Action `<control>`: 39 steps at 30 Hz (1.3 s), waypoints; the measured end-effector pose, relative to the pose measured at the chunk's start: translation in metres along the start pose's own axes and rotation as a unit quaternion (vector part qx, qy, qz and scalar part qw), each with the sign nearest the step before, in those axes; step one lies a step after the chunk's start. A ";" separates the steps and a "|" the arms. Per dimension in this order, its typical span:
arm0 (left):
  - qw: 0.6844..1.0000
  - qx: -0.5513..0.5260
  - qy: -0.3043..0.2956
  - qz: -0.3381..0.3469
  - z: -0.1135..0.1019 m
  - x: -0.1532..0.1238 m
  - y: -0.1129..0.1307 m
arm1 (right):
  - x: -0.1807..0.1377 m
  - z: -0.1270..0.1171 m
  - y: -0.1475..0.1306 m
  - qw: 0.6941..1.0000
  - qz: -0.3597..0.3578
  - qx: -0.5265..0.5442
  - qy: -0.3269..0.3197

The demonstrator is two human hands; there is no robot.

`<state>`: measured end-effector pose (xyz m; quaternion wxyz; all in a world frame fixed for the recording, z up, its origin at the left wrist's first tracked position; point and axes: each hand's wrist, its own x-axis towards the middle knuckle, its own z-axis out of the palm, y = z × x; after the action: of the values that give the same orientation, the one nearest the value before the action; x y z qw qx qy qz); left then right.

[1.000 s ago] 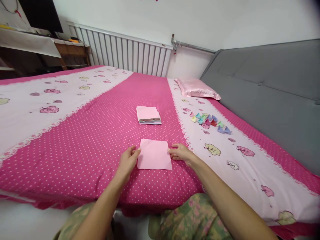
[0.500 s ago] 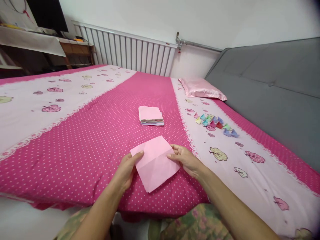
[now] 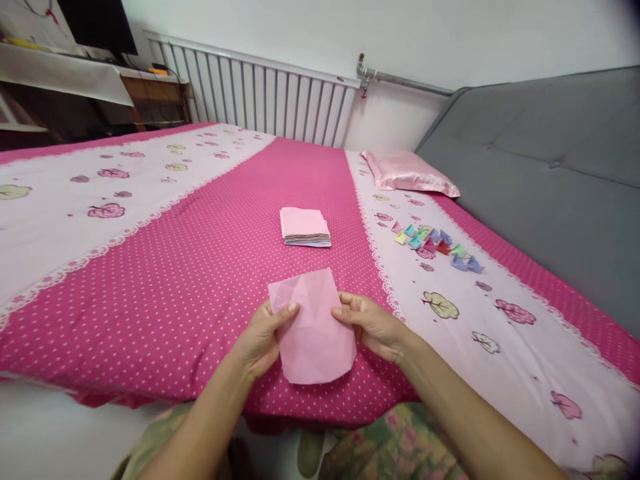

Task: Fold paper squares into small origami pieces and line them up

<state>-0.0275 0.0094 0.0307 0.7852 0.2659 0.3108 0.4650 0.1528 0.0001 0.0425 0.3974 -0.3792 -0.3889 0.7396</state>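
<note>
A creased sheet of pink paper (image 3: pixel 315 340) is held up between my two hands above the near edge of the bed. My left hand (image 3: pixel 265 337) pinches its left side, thumb on top and fingers beneath. On the right side, my right hand (image 3: pixel 373 323) grips it the same way. The paper bows a little, and its lower edge looks bent. Just beyond it lies a neat stack of square coloured paper (image 3: pixel 305 227), pink on top.
Several small folded paper pieces (image 3: pixel 435 243) in mixed colours rest on the bedspread (image 3: pixel 200 293) at right. Behind them are a pink pillow (image 3: pixel 407 172) and a grey headboard (image 3: pixel 540 147). A radiator (image 3: pixel 255 90) lines the wall; a desk with a monitor (image 3: pixel 100 27) stands far left.
The pink paper has been turned so its sides stand more upright, and it now bows between my hands. Both hands keep their hold. The view has shifted slightly.
</note>
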 end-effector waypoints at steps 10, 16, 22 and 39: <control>0.999 -0.051 0.010 -0.014 0.018 0.008 -0.027 | 0.001 0.023 0.014 0.998 -0.036 0.002 0.051; 0.998 -0.045 -0.015 -0.046 0.016 0.005 -0.036 | 0.002 0.033 0.024 0.993 -0.068 -0.040 0.091; 0.997 -0.058 -0.059 0.001 0.015 0.003 -0.039 | 0.004 0.033 0.031 0.957 -0.131 -0.169 0.197; 0.996 0.080 -0.016 0.022 0.004 0.004 -0.025 | 0.007 0.018 0.023 0.967 -0.139 -0.130 0.172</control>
<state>-0.0091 0.0017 0.0143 0.7559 0.3424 0.3284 0.4511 0.1277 -0.0075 0.0284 0.5044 -0.4915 -0.4563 0.5440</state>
